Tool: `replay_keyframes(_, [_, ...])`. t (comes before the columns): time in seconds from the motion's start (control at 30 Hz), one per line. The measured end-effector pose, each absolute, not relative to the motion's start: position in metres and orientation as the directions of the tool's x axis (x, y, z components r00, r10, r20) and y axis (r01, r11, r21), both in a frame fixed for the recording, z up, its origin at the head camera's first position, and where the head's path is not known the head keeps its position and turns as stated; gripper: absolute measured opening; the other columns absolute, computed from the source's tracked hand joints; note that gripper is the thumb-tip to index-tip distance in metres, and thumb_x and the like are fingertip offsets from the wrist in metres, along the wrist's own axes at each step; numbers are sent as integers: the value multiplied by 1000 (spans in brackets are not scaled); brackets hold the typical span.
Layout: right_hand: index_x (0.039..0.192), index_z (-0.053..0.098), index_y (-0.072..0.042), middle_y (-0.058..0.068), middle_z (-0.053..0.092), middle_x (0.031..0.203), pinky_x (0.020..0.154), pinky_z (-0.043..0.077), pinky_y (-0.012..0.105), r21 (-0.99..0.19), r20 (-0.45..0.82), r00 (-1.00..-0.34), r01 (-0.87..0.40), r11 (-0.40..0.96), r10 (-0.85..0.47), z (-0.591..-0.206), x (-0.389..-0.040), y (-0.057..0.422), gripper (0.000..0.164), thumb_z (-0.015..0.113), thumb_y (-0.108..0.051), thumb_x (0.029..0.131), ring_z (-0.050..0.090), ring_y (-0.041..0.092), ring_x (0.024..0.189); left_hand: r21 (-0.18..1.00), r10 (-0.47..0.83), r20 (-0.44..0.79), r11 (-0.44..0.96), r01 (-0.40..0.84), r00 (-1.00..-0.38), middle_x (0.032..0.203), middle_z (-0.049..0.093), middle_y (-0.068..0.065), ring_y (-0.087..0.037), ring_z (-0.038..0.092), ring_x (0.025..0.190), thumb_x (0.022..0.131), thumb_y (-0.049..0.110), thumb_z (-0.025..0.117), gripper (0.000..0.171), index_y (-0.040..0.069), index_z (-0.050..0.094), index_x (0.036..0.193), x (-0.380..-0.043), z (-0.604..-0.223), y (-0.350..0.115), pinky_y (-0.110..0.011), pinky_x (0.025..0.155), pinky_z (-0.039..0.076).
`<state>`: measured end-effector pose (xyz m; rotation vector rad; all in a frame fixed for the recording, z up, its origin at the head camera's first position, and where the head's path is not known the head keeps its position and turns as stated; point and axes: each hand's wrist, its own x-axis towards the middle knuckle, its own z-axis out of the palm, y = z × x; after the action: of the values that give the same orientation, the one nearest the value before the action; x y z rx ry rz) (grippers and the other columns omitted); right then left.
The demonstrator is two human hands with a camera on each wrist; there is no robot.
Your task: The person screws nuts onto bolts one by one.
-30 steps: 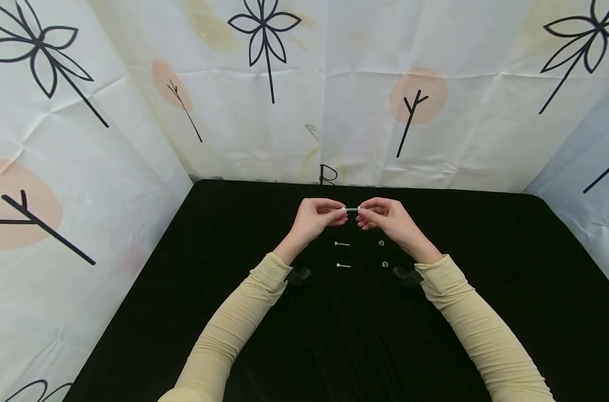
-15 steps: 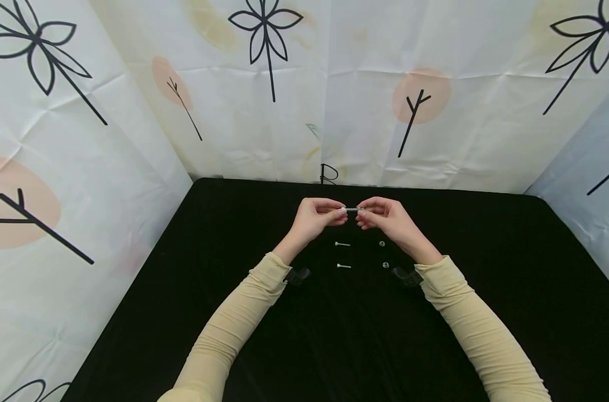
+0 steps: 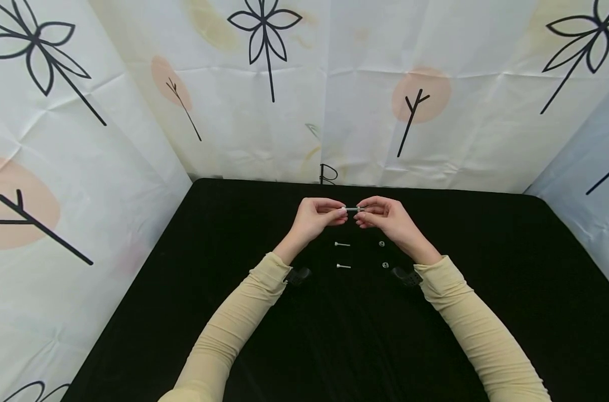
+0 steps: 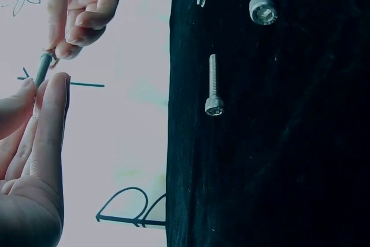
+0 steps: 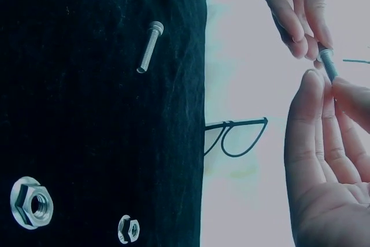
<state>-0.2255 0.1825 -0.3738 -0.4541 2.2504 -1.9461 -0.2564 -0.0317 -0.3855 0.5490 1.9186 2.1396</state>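
Note:
A silver socket-head bolt is held level between both hands over the far part of the black table. My left hand pinches its head end between thumb and fingers. At the other end, my right hand has its thumb and fingertips around a small nut on the bolt. Bare shank shows between the two hands. Seen from the right wrist, the threaded bolt spans the gap between the fingertips; the left wrist view also shows the bolt, its head hidden in the left fingers.
Nearer than the hands, two socket-head bolts lie on the black tabletop, one in front of the other. To their right lie two flanged hex nuts. A patterned white curtain hangs behind the table's far edge.
The right thumb and fingertips have shifted slightly at the nut, and more of the bolt's right end shows between them. The left hand stays in place. The loose bolts and nuts have not moved.

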Motion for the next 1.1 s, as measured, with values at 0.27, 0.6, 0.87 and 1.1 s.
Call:
replay_keyframes(0.27, [126,47,10,28,63,103,80,58,38,-985,86,-944,-129,116,-318,-372,-226,182,40,58,-16,98,66,27,88,989,400,129,-119,88,-907,95,70,-21,-30,70,86,88,4,68,22,-11,67,104,-256,-383,-32,-37,77,59])
replay_keyframes(0.6, [118,54,12,32,61,103,75,59,36,-977,77,-944,-135,163,-320,-371,-228,182,38,59,-20,97,66,24,84,986,389,141,-136,95,-910,92,70,-19,-25,71,81,87,2,68,19,-10,68,101,-256,-383,-30,-37,75,60])
replay_keyframes(0.87, [122,50,7,30,61,106,83,56,46,-982,88,-935,-139,128,-342,-371,-227,185,35,61,-12,95,64,35,91,984,390,153,-146,103,-908,92,70,-19,-26,71,82,87,1,68,19,-11,67,102,-256,-385,-28,-37,76,60])
replay_keyframes(1.1, [115,55,13,24,65,96,76,59,38,-974,59,-942,-127,187,-330,-370,-230,184,38,58,-21,98,66,22,82,987,390,143,-124,102,-910,93,70,-19,-25,70,83,88,5,69,22,-10,68,103,-256,-384,-28,-36,76,59])
